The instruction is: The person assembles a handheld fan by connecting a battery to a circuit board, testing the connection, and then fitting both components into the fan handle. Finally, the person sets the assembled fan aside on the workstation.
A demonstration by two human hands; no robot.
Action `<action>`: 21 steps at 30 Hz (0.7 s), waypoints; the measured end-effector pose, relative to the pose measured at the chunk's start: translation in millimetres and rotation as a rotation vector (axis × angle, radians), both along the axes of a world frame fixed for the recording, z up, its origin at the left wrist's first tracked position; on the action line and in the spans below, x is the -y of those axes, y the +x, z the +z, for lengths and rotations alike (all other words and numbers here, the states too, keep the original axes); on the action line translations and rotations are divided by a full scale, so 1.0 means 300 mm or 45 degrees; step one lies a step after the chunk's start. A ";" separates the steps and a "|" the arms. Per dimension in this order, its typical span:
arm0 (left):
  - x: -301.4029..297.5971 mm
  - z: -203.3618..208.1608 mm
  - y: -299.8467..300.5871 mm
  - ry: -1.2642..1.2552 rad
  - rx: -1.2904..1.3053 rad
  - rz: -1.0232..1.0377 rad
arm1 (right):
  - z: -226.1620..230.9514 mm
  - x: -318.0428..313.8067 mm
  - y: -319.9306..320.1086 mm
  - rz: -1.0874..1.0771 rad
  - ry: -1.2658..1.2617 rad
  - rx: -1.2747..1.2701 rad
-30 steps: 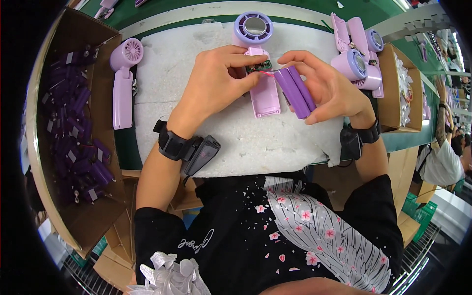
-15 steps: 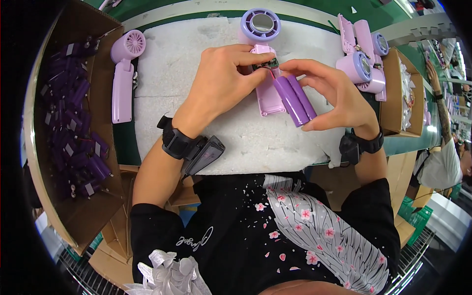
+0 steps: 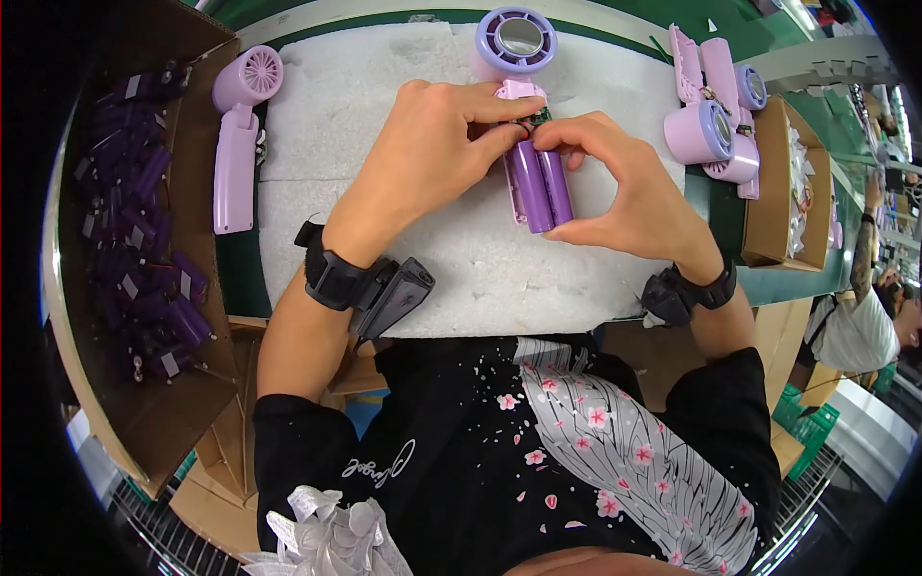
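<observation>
A handheld fan with a purple-rimmed head [image 3: 517, 40] lies in the middle, its pink handle shell [image 3: 520, 90] pointing toward me. My left hand [image 3: 432, 139] closes thumb and fingers at the top of that handle, by a small green circuit board [image 3: 541, 116] and some wires; its fingertips partly hide them. Between the thumb and fingers of my right hand [image 3: 629, 182] is a pair of purple cylindrical batteries [image 3: 541, 187]. The batteries lie lengthwise over the handle shell, covering most of it; whether they are fully seated inside cannot be seen.
White foam sheet [image 3: 384, 58] covers the work surface. At left stand a cardboard box [image 3: 226, 125] of purple batteries and another pink fan [image 3: 237, 173]. Several open fans [image 3: 699, 132] lie at right beside a smaller cardboard box [image 3: 768, 182]. A person [image 3: 853, 331] is farther right.
My right hand has moved left with the batteries, which swung from a slant beside the handle to lie along it. My left hand stays at the circuit board.
</observation>
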State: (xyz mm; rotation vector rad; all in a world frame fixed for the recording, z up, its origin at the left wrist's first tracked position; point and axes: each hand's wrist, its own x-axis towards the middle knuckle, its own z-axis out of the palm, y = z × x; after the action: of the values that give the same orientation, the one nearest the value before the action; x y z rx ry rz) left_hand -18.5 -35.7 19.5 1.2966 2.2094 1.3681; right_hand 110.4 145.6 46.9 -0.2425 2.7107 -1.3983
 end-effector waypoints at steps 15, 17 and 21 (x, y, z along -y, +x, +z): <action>0.007 0.002 -0.023 0.006 -0.171 -0.137 | 0.002 0.044 0.029 -0.056 0.265 -0.266; 0.006 0.001 -0.020 0.028 -0.173 -0.140 | 0.001 0.045 0.032 -0.067 0.285 -0.292; 0.004 0.003 -0.015 0.056 -0.157 -0.128 | 0.002 0.050 0.033 -0.095 0.247 -0.277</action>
State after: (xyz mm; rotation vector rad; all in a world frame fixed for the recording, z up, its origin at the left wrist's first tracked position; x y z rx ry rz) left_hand -22.9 -36.8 20.5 1.5244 2.1697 1.3398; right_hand 120.3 130.6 47.5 -0.2982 3.0376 -1.1768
